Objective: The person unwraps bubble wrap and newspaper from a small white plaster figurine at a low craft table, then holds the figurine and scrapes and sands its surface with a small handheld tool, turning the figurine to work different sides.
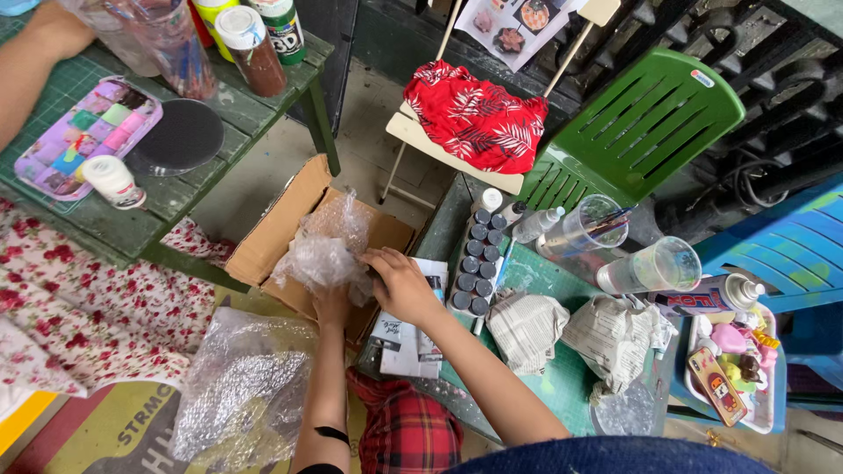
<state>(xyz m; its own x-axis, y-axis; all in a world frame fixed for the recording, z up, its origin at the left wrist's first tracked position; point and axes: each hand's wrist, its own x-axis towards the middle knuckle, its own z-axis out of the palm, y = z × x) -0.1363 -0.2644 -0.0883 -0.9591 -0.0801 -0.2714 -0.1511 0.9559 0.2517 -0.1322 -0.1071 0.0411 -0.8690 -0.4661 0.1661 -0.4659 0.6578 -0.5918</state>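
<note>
I see crinkled, glossy clear plastic wrap (320,254) in a matt brown cardboard box (268,241). Crumpled newsprint bundles (527,329) lie on the worn, painted green tabletop (562,373). The green chair (645,127) is smooth plastic.

Our hands meet over an open brown cardboard box (281,230), its flaps spread; our left hand (332,305) sits at its near edge, our right hand (399,283) at its right side. Just right of that hand lie flat white cartons (406,338) with dark print. Farther right, a tray of dark-capped little bottles (474,263). Well right, a lying spray can (702,297) with a red and blue label. Far up left, a green-labelled bottle (283,31).
</note>
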